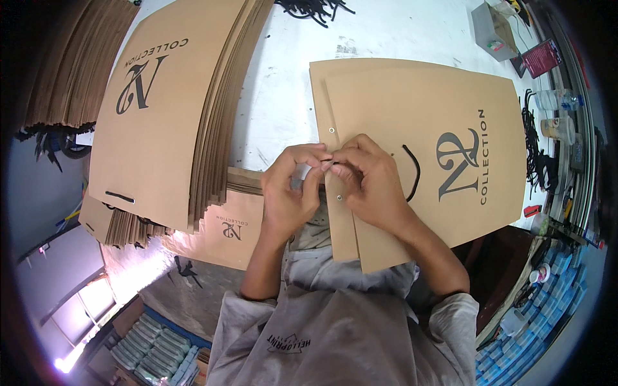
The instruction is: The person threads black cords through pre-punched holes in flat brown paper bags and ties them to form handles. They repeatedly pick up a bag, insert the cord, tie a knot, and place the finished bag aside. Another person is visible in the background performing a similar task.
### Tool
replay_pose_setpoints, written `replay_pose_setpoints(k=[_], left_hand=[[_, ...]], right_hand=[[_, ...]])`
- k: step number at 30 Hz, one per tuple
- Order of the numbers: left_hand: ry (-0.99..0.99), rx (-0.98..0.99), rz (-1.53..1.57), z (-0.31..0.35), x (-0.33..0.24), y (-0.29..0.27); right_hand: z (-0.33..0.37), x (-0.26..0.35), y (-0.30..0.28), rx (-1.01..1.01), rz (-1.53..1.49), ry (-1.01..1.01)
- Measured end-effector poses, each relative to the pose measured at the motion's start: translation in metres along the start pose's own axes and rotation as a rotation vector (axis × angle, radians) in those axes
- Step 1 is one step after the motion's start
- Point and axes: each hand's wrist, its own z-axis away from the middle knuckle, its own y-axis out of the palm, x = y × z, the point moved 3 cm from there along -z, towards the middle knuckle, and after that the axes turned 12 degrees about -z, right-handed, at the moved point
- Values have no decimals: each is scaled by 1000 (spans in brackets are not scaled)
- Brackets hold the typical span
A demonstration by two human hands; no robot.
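A brown kraft paper bag with dark printing lies on the table in front of me, its folded top edge toward my hands. Two metal eyelets show along that edge, one above my fingers and one below. My left hand and my right hand meet at the edge between these eyelets, fingertips pinched together. A small dark bit shows between the fingertips, too little to name. Beside my right hand, a black cord handle curves over the bag's face.
A thick stack of brown paper bags stands on the left, with another stack behind it. Black cords lie at the far edge of the white table. A grey box and a plastic cup stand at the right.
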Motion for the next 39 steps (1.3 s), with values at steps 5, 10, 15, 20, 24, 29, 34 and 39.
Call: replay_pose_setpoints(k=[5, 10, 15, 20, 24, 29, 34, 39], left_hand=[[-268, 45, 360, -4, -3, 8], [-78, 28, 231, -4, -2, 20], [-253, 24, 329, 6, 5, 20], [-233, 9, 429, 8, -4, 4], [-159, -30, 607, 15, -21, -12], [-231, -173, 551, 14, -8, -13], [-340, -247, 12, 25, -4, -26], [-441, 227, -19, 51, -49, 13]], right_hand=[[-2, -16, -14, -20, -323, 217], [-4, -19, -16, -47, -347, 168], [1, -19, -14, -60, -473, 227], [-2, -2, -5, 35, 104, -79], [-2, -2, 1, -24, 277, -185], [-3, 3, -10, 59, 214, -190], [35, 3, -91, -333, 589, -85], [68, -15, -99, -330, 233, 19]])
